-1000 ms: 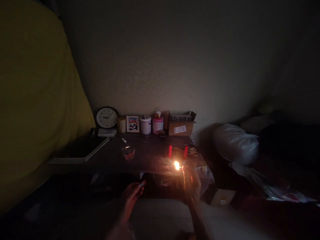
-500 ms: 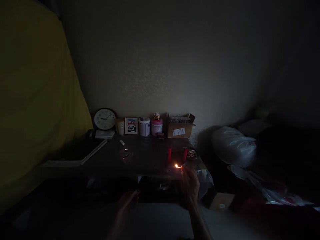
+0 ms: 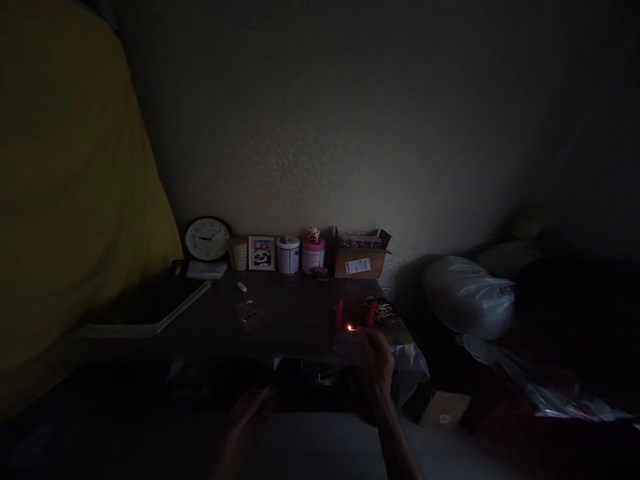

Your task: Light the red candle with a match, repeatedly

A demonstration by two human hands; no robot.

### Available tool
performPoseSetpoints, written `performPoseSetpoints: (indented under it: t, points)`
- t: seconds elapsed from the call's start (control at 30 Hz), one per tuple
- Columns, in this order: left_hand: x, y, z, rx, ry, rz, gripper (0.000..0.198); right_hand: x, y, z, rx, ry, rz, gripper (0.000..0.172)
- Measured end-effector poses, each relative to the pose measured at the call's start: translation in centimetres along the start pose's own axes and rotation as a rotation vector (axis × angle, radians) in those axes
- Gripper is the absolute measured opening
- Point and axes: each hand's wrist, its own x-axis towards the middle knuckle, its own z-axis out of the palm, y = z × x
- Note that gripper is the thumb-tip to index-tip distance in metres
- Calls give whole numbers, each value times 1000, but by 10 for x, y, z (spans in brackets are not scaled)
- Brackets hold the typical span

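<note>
The room is very dark. My right hand is raised over the front edge of a low dark table, fingers pinched on a lit match whose small flame glows just in front of two red candles. My left hand hangs lower in front of the table, dim, fingers curled; earlier light showed a small matchbox in it, hard to make out now.
Along the wall stand a clock, a small picture frame, two jars, a cardboard box. A dish of matches lies right of the candles. A yellow curtain hangs left, a white bag lies right.
The match flame has shrunk and the scene has darkened. My right hand has carried the match forward, closer to the red candles. My left hand has sunk a little.
</note>
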Motion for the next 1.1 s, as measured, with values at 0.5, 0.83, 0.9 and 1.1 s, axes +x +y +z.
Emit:
performPoseSetpoints:
  t: [0.5,0.83,0.9,1.1]
  points:
    - [-8,10,21,29,-17,-50,20,26,7,18,75,-25,134,26]
    - [-19,26,25,47,27,-37,22,44,11,25,103,-59,115,26]
    - [-23,29,25,53,33,-34,24,47,10,26,105,-59,123,26]
    - [-8,19,31,85,101,-22,21,55,9,31,109,-35,130,25]
